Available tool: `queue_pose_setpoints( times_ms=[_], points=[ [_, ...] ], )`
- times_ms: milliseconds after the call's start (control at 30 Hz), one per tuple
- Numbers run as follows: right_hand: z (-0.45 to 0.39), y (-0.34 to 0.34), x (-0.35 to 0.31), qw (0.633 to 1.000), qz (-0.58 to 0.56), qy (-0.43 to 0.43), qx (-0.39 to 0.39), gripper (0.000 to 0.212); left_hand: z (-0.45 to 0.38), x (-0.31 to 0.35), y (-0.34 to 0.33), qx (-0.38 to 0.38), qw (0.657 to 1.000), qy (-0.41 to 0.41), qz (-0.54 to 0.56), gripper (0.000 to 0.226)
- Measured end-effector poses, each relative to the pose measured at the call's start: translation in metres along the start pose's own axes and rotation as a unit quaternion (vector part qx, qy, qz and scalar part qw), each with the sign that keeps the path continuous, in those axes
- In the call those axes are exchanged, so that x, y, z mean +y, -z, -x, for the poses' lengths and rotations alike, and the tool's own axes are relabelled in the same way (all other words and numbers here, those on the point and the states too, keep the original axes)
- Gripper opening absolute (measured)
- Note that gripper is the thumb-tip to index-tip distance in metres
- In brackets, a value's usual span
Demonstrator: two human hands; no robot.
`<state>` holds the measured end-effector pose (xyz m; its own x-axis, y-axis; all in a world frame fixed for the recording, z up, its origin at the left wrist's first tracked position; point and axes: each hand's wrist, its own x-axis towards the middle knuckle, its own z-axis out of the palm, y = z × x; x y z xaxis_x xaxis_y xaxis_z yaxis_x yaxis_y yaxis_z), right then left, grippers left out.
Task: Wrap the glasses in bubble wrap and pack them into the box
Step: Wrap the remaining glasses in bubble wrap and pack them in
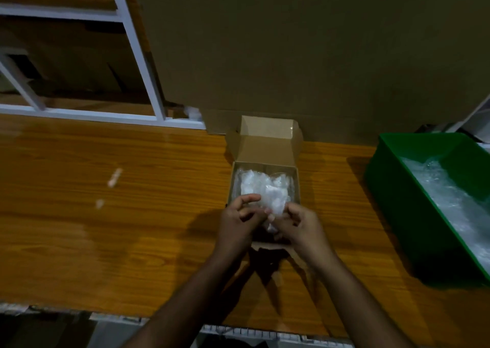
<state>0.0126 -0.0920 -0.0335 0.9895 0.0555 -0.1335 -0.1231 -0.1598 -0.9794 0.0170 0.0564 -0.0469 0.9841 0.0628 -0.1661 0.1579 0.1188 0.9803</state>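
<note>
A small brown cardboard box [265, 164] stands open on the wooden table, its lid folded back against the wall. White bubble-wrapped bundles [261, 186] fill its inside; the glasses themselves are hidden in the wrap. Over the box's near end, my left hand [238, 221] and my right hand [299, 228] meet with curled fingers on one bubble-wrap bundle [274, 209]. Both hands pinch its near edge. The box's near wall is hidden behind my hands.
A green plastic bin [413, 188] holding loose bubble wrap [456, 201] stands at the right. A brown cardboard sheet [305, 55] lines the wall behind the box. A white metal frame [138, 55] rises at back left. Small white scraps [114, 178] lie on the table [106, 228] at left.
</note>
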Motion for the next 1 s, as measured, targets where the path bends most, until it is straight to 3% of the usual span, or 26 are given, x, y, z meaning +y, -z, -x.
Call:
queue_pose_setpoints(
  times_ms=[67, 133, 200, 300, 367, 433, 500, 633, 833, 1000],
  points=[
    [-0.021, 0.003, -0.008, 0.994, 0.079, 0.033, 0.07, 0.002, -0.011, 0.004, 0.006, -0.012, 1.0, -0.014, -0.001, 0.031],
    [-0.049, 0.013, -0.017, 0.976, 0.147, 0.062, 0.149, 0.01, -0.024, 0.009, 0.017, 0.005, 0.998, -0.055, -0.021, 0.031],
    [-0.078, 0.024, -0.026, 0.951, 0.224, 0.118, 0.179, 0.014, -0.041, 0.015, 0.031, 0.047, 0.987, -0.121, -0.093, 0.026],
    [-0.117, 0.03, -0.032, 0.904, 0.35, 0.197, 0.15, 0.018, -0.079, 0.024, 0.049, 0.072, 0.96, -0.17, -0.212, 0.026],
    [-0.136, 0.024, -0.032, 0.868, 0.441, 0.206, 0.099, 0.022, -0.108, 0.029, 0.058, 0.034, 0.942, -0.187, -0.275, 0.04],
    [-0.146, 0.015, -0.029, 0.821, 0.52, 0.232, 0.049, 0.022, -0.133, 0.033, 0.061, -0.023, 0.905, -0.215, -0.365, 0.054],
    [-0.15, 0.009, -0.026, 0.793, 0.555, 0.248, 0.022, 0.021, -0.15, 0.035, 0.056, -0.061, 0.863, -0.24, -0.44, 0.055],
    [-0.15, 0.01, -0.025, 0.765, 0.591, 0.256, -0.003, 0.02, -0.167, 0.036, 0.047, -0.078, 0.77, -0.314, -0.55, 0.034],
    [-0.143, 0.009, -0.014, 0.767, 0.588, 0.249, -0.062, 0.023, -0.162, 0.025, 0.047, -0.108, 0.737, -0.357, -0.564, 0.021],
    [-0.136, 0.008, -0.004, 0.772, 0.588, 0.231, -0.06, 0.028, -0.158, 0.023, 0.05, -0.156, 0.725, -0.326, -0.586, 0.024]
  ],
)
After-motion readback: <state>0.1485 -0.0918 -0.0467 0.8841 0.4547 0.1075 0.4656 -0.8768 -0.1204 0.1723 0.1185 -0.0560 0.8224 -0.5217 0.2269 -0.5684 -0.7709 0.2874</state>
